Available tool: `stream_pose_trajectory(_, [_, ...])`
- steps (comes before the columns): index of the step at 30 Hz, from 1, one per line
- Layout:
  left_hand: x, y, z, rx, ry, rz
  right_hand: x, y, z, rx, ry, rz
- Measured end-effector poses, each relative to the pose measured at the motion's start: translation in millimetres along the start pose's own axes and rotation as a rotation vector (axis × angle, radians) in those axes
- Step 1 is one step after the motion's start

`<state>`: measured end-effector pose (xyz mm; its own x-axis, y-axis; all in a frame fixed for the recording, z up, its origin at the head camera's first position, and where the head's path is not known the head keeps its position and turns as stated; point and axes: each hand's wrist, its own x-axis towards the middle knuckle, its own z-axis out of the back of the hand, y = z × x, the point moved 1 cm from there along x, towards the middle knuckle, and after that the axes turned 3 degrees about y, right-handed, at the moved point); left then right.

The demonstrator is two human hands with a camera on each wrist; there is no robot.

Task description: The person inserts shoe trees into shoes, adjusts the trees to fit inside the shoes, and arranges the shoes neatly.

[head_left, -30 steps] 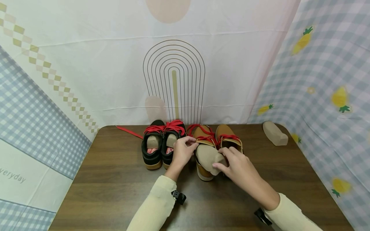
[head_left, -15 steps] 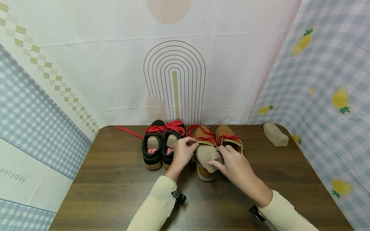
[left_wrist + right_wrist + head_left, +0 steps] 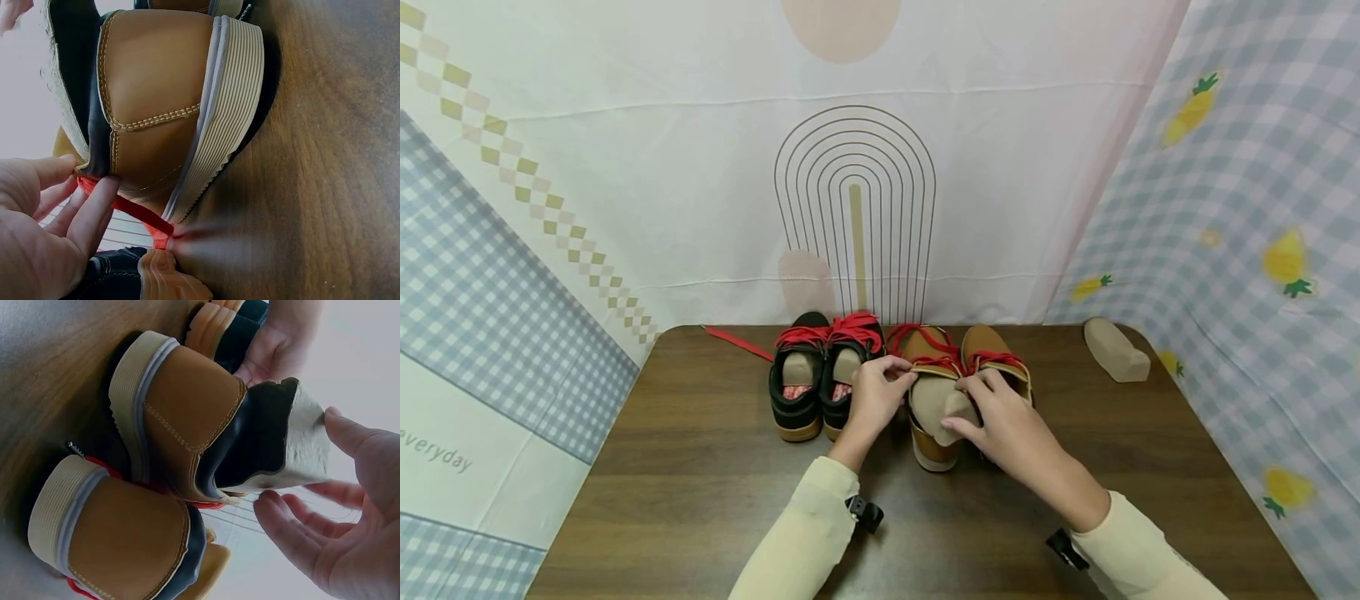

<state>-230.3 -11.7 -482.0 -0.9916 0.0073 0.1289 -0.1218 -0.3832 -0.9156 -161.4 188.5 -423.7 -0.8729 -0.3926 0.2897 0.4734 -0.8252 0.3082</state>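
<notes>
A grey-beige moulded-pulp shoe insert point(image 3: 931, 406) sits partly inside the left tan shoe point(image 3: 934, 460), its rear end sticking up out of the opening. My right hand point(image 3: 1011, 425) holds that raised end, thumb on one side and fingers on the other, as the right wrist view also shows for the insert point(image 3: 307, 440). With thumb and fingertips, my left hand point(image 3: 47, 228) pinches the edge of the shoe's opening near the red lace point(image 3: 140, 212). The insert's front part is hidden inside the shoe.
Beside it on the right stands the other tan shoe point(image 3: 985, 340). Two black shoes with red laces, the outer one point(image 3: 792, 414) and its mate point(image 3: 835, 417), stand left, each with an insert inside. Another insert point(image 3: 1114, 350) lies at the table's back right corner.
My right hand has shifted slightly left and forward, and the insert's raised end has moved with it, closer over the shoe. The left hand has kept its place.
</notes>
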Motion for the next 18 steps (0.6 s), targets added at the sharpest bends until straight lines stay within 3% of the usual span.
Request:
stream_pose_trajectory(5, [-0.4,-0.2,-0.5,-0.007,0.002,0.004,0.3,-5.3,2.5,0.057,0.020,0.092])
stream_pose_trajectory(18, [-0.4,-0.5,0.3,0.020,-0.001,-0.002,12.1,-12.4,-3.5,0.103,-0.058,0.180])
